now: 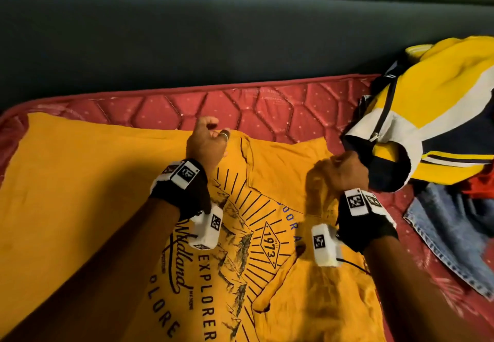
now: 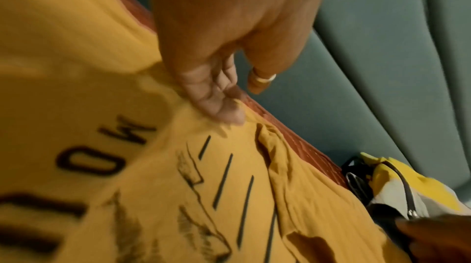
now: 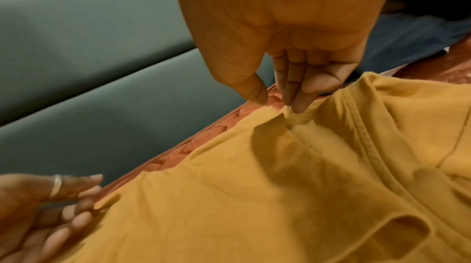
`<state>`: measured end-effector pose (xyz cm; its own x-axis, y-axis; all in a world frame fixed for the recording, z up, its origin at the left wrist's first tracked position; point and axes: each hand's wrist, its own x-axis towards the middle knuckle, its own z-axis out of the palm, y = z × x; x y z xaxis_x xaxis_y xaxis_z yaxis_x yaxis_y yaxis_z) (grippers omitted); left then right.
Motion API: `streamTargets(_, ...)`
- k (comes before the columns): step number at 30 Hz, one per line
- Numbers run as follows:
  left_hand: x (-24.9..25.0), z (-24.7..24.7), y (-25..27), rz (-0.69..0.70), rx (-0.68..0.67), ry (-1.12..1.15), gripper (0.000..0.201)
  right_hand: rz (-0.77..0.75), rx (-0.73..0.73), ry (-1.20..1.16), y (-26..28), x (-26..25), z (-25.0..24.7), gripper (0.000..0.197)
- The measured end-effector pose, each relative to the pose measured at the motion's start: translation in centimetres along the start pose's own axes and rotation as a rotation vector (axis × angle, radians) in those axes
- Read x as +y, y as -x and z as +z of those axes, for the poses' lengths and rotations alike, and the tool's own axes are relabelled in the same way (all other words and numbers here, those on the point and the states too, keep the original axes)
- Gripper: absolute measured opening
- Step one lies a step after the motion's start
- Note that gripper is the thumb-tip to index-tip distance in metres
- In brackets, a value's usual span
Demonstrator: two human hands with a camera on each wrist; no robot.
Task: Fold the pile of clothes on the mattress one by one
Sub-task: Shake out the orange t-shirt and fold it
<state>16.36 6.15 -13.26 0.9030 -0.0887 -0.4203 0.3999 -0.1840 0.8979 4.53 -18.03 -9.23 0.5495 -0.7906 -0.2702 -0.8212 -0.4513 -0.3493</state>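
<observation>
We are bending over a mustard-yellow cotton T-shirt with a dark printed graphic, lying spread on the red quilted mattress. Our left hand is pinching its far edge with a grip clamped between thumb and fingers, while our right hand is gripping a bunched fold nearer the pile. A yellow, white and navy jacket and blue denim jeans are lying heaped to the right.
</observation>
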Motion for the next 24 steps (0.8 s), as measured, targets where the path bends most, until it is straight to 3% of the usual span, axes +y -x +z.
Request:
streamTargets(2, 0.4, 0.3, 0.4, -0.022, -0.101, -0.135, 0.034, -0.1, 0.018, -0.051, 0.5, 0.2, 0.0, 0.039)
streamTargets(5, 1.5, 1.6, 0.4, -0.024, -0.371, -0.23, 0.058, -0.228, -0.06, -0.084, 1.1, 0.4, 1.0, 0.032)
streamTargets(7, 2.0, 1.9, 0.3, 0.014, -0.311, -0.241, 0.062, -0.253, -0.071, -0.094, 1.6, 1.1, 1.1, 0.031)
streamTargets(11, 0.9, 1.2, 3.5, 0.032, -0.095, -0.475, 0.046, -0.225, 0.165, -0.192, 5.5, 6.1, -1.1, 0.039)
streamTargets(14, -2.2, 0.4, 10.8, -0.019, -0.194, -0.524, 0.033, -0.228, 0.146, -0.246, 11.5, 10.7, -2.6, 0.007)
streamTargets(16, -5.4, 0.1, 17.2, -0.053, -0.283, -0.503, 0.034, -0.238, 0.126, -0.256, 15.3, 14.1, -3.0, 0.016)
streamTargets(20, -9.9, 0.8, 26.4, -0.089, -0.373, -0.584, 0.072, -0.206, 0.079, -0.14, 19.1, 20.1, -2.5, 0.023)
streamTargets(22, -10.8, 1.8, 27.7, -0.067, -0.349, -0.684, 0.071, -0.182, 0.002, -0.1, 19.9, 22.3, -1.6, 0.043)
streamTargets(24, -11.2, 2.6, 27.6, 0.0, -0.304, -0.776, 0.056, -0.168, -0.007, -0.082, 20.2, 24.0, -0.3, 0.059)
